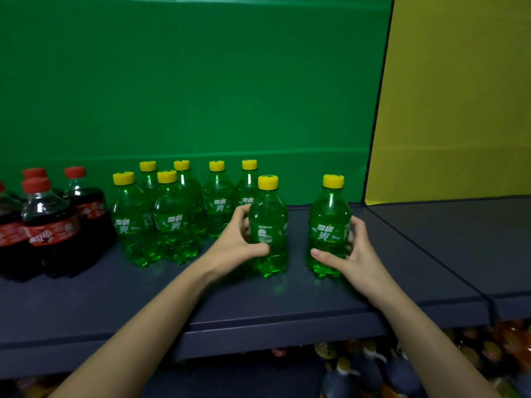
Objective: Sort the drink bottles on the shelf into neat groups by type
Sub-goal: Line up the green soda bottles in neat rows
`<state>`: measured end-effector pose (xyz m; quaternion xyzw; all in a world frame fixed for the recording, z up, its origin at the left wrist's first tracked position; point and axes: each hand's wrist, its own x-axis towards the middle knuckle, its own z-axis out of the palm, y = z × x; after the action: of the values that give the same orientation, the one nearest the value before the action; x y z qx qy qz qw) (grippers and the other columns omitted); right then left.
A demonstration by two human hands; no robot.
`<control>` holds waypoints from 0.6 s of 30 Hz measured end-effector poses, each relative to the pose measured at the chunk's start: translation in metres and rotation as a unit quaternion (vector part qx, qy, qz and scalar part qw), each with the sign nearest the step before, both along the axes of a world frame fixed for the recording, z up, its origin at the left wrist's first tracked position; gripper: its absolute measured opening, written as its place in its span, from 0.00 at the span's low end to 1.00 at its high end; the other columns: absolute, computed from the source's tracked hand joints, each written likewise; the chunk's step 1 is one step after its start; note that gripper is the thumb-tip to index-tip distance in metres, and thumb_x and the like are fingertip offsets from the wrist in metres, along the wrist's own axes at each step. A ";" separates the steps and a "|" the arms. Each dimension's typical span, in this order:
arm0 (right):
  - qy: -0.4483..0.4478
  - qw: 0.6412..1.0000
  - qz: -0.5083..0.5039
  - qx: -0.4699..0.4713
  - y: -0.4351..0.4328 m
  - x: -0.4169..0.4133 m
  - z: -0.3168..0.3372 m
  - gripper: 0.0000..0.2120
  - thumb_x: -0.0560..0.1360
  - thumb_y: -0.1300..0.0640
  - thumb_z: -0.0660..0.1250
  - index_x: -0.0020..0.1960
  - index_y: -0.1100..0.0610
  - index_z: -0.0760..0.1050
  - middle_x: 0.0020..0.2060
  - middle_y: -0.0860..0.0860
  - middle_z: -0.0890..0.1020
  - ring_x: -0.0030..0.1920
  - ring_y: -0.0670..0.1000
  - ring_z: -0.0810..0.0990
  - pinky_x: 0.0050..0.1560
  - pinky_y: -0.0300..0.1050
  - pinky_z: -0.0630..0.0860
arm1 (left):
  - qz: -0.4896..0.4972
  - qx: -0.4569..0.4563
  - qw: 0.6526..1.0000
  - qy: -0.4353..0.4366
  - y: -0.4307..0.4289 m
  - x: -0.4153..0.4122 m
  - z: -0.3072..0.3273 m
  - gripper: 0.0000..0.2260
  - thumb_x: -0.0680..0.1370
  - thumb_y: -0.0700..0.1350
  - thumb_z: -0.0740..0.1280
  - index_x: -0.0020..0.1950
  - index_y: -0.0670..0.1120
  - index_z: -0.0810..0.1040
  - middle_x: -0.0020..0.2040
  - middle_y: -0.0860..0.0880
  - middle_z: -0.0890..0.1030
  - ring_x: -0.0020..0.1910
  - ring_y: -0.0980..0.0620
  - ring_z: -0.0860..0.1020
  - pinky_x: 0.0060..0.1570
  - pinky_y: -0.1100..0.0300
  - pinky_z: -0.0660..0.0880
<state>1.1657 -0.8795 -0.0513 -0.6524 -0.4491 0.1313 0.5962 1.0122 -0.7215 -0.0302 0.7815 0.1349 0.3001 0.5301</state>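
Observation:
Two green soda bottles with yellow caps stand upright at the front of the dark shelf. My left hand wraps around the left green bottle. My right hand grips the right green bottle from its right side. Behind and to the left stands a cluster of several more green bottles. Dark cola bottles with red caps and red labels are grouped at the far left.
A green back panel closes the shelf behind; a yellow panel rises at the right. A second shelf section adjoins on the right. Below the shelf edge, dark bottles and orange ones stand on a lower level.

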 end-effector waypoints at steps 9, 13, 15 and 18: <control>-0.001 0.996 0.091 -0.019 0.033 -0.015 0.005 0.43 0.58 0.43 0.75 0.66 0.45 0.56 0.65 0.43 0.70 0.67 0.46 0.70 0.69 0.55 0.67 | 0.130 0.039 0.991 0.016 0.009 -0.024 -0.004 0.36 0.60 0.44 0.81 0.61 0.48 0.64 0.56 0.52 0.76 0.56 0.58 0.76 0.56 0.67 0.72; -0.015 0.992 0.120 -0.028 0.048 -0.021 0.005 0.41 0.61 0.48 0.75 0.67 0.46 0.56 0.62 0.38 0.71 0.64 0.42 0.71 0.68 0.52 0.68 | 0.131 0.045 0.990 0.017 0.015 -0.037 -0.006 0.25 0.66 0.38 0.77 0.56 0.47 0.68 0.52 0.54 0.78 0.47 0.69 0.77 0.52 0.70 0.71; -0.027 0.991 0.123 -0.038 0.055 -0.024 0.005 0.38 0.65 0.52 0.75 0.68 0.47 0.57 0.60 0.36 0.71 0.63 0.40 0.72 0.68 0.50 0.69 | 0.151 0.060 0.987 0.020 0.017 -0.042 -0.007 0.21 0.69 0.37 0.74 0.54 0.53 0.69 0.52 0.58 0.76 0.47 0.71 0.75 0.52 0.69 0.71; -0.054 0.991 0.116 -0.047 0.065 -0.025 0.006 0.38 0.67 0.54 0.75 0.70 0.49 0.57 0.62 0.39 0.72 0.64 0.41 0.71 0.68 0.43 0.66 | 0.191 0.085 0.977 0.030 0.016 -0.047 -0.009 0.27 0.69 0.43 0.74 0.64 0.48 0.68 0.58 0.51 0.73 0.56 0.55 0.73 0.51 0.70 0.72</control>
<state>1.1411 -0.8142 -0.0455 -0.6291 -0.5465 0.1853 0.5208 0.9656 -0.7050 -0.0387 0.7924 0.2711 0.3825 0.3902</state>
